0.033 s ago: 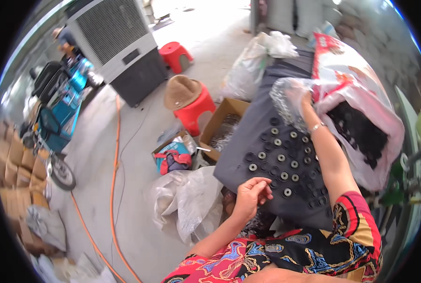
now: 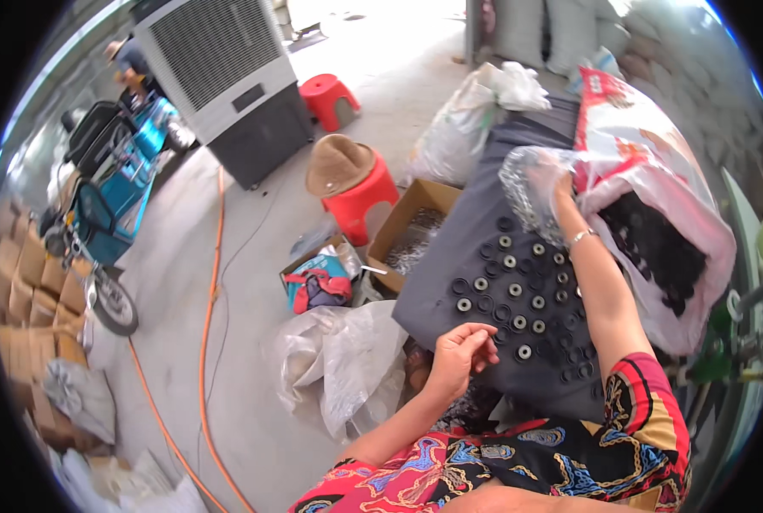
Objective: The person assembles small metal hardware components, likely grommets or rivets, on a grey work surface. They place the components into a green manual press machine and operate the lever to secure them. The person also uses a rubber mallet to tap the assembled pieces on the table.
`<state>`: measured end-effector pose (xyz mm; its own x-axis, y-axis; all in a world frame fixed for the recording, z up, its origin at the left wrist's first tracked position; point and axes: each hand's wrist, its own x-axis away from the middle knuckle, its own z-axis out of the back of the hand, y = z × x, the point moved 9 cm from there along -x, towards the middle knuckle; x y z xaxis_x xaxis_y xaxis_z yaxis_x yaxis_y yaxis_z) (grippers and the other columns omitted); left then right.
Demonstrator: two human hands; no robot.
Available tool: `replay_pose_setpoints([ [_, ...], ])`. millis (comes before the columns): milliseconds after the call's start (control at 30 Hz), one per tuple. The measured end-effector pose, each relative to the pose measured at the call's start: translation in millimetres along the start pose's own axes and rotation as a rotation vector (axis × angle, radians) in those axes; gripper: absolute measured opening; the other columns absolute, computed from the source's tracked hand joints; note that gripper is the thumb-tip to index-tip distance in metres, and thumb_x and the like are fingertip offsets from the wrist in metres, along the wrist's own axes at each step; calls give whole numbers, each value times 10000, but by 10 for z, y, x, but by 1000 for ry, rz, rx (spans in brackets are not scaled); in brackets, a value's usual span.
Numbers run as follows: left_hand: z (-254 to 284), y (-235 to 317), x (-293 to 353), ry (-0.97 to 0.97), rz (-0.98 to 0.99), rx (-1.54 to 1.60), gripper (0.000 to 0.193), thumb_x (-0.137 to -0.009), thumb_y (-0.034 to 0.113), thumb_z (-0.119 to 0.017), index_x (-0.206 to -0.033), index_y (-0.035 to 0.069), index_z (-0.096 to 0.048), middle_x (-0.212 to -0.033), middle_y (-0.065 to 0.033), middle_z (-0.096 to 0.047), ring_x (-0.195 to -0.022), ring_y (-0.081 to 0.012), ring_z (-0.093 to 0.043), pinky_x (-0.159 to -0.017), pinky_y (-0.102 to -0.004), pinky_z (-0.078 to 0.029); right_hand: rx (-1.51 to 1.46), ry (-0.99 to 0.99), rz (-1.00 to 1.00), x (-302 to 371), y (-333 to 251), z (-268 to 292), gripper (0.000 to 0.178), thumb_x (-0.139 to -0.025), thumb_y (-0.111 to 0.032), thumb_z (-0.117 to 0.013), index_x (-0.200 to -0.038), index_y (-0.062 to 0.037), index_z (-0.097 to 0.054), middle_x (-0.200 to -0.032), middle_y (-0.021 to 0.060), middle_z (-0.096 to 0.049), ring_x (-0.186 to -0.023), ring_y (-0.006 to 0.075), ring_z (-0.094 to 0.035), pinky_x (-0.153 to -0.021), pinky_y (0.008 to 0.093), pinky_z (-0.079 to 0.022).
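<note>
Reaching far across the dark table (image 2: 450,282), the right hand (image 2: 557,184) is buried in a clear plastic bag (image 2: 523,184), its grip hidden. Nearer, the left hand (image 2: 463,350) curls loosely beside rows of black rings (image 2: 518,299), some with silvery centres.

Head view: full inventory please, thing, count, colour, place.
small round ring parts: dozens, black and silver, spread on grey cloth-covered table
clear plastic bag: one, far end of table
large white sack of black parts: one, right of table
cardboard box: one, brown, left of table
red plastic stools: two, nearer one under a tan hat
grey air cooler: one, top centre
blue tricycle: one, left
orange hose: one, on floor
left hand: fingers curled, at table's near edge
right hand: in the clear bag
</note>
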<state>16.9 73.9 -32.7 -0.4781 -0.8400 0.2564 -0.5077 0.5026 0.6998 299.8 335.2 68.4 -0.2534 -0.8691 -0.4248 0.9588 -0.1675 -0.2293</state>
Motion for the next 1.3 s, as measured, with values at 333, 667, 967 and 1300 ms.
replay_pose_setpoints([
  [333,23,75,-24,-23,3,41,170,-974,123,-513,-1010,8,-633,-748,-69,-653,-626,-147,-646,-491,-223,-429,-656,389,-213,-312,1223,-382,120,-859,-152,-613,-932,-77,-672,-791,90,-668,-646,179,-634,-541,326,-486],
  [667,-181,129,19,-68,-28,287,267,-1002,201,-447,-1072,2,-610,-880,-105,-659,-834,-240,-672,-633,-318,-497,-1516,166,-534,610,366,658,35,-841,-91,-622,-823,-96,-592,-613,10,-500,-467,99,-479,-359,234,-302],
  [967,-832,-259,234,-208,286,505,577,-1000,538,-328,-1275,61,-501,-1254,-181,-558,-1184,-352,-532,-987,-519,-440,-1043,-189,-12,2811,-938,1528,80,-789,-64,-681,-824,-7,-637,-738,74,-634,-664,130,-592,-605,297,-490],
  [1300,-836,-859,623,-303,414,599,406,-1000,390,-365,-1237,110,-541,-1203,-106,-580,-1162,-258,-538,-1000,-425,-439,-439,308,694,3899,-1278,1877,152,-656,-141,-661,-654,-97,-515,-672,17,-524,-590,212,-560,-547,357,-447],
])
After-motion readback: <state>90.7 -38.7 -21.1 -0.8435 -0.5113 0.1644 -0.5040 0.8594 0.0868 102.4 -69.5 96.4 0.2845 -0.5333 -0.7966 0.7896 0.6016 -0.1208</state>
